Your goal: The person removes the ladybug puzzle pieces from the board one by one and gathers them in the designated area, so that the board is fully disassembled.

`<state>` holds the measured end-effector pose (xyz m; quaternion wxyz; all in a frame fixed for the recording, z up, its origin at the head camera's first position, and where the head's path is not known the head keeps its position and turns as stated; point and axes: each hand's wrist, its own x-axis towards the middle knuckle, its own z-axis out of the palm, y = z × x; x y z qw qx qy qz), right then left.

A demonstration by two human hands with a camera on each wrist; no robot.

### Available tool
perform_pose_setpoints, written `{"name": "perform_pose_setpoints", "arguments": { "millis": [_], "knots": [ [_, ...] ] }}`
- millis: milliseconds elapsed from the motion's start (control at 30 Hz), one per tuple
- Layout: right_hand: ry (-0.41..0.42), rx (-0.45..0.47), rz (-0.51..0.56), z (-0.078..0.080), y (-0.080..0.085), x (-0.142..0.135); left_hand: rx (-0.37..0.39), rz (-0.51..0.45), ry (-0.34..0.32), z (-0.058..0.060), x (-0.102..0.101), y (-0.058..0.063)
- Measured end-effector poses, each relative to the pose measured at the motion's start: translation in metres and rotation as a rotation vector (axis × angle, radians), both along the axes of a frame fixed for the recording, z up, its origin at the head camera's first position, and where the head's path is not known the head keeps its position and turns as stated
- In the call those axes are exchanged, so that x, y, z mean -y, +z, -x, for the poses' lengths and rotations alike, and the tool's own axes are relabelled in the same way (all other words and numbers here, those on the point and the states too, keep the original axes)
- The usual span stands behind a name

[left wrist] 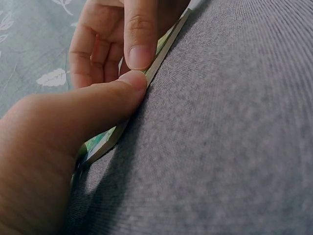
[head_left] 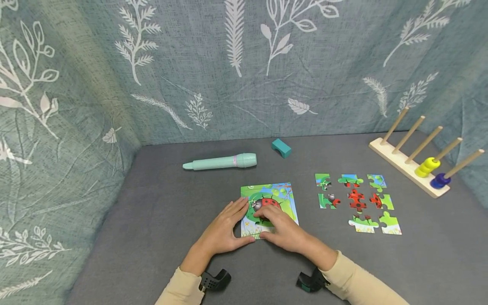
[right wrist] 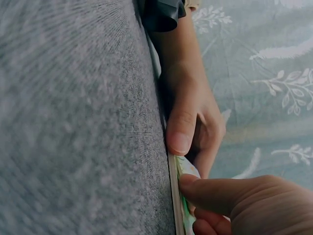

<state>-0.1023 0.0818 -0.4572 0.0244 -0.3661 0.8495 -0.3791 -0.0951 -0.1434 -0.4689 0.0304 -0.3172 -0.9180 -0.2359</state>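
Observation:
A square ladybug puzzle board lies on the grey table. My left hand rests at its left side, with long fingers along the left edge and the thumb by the front corner. A puzzle piece with white and green colours sits at the board's front left corner. Bent over the board, my right hand has its index finger and thumb at this piece. In the right wrist view the right thumb is at the board's front edge, with fingers curled behind it. The right palm hides part of the picture.
Several loose puzzle pieces lie in rows to the right. Beyond them stands a wooden peg rack with yellow and blue beads. A mint-green toy microphone or marker shape and a teal arch block lie behind the board, before the curtain.

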Motion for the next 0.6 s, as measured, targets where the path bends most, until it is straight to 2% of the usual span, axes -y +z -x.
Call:
{"name": "perform_pose_setpoints", "arguments": {
  "millis": [367,600],
  "knots": [
    [-0.009,-0.053,0.004,0.003,0.0,-0.004,0.001,-0.005,-0.002,-0.001,0.0,-0.002],
    [-0.025,-0.034,0.035,0.004,0.002,-0.026,0.008,-0.005,0.004,-0.002,-0.002,-0.003]
  ]
}}
